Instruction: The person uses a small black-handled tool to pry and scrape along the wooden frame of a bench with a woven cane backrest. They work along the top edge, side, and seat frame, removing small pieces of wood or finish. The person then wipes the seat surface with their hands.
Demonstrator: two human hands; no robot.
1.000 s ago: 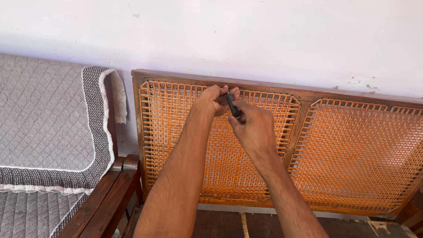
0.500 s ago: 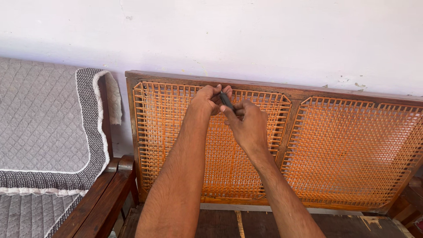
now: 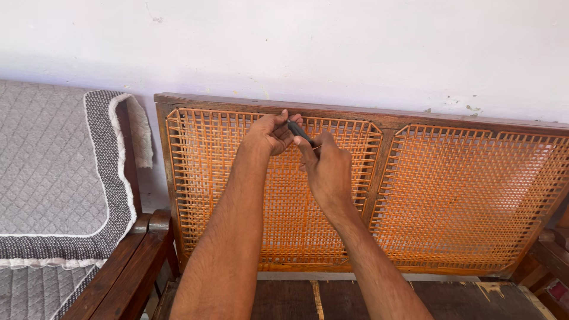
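Two hands meet at the orange woven-cane panel: right hand grips a slim dark tool, left hand pinches cane strands.

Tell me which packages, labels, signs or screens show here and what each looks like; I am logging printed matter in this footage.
None in view: no package, label, sign or screen.
What shows: a bare white wall, a wooden frame with orange woven cane panels, a grey quilted cover on the seat at left.
The left hand and right hand work a thin dark tool at the cane's top edge.
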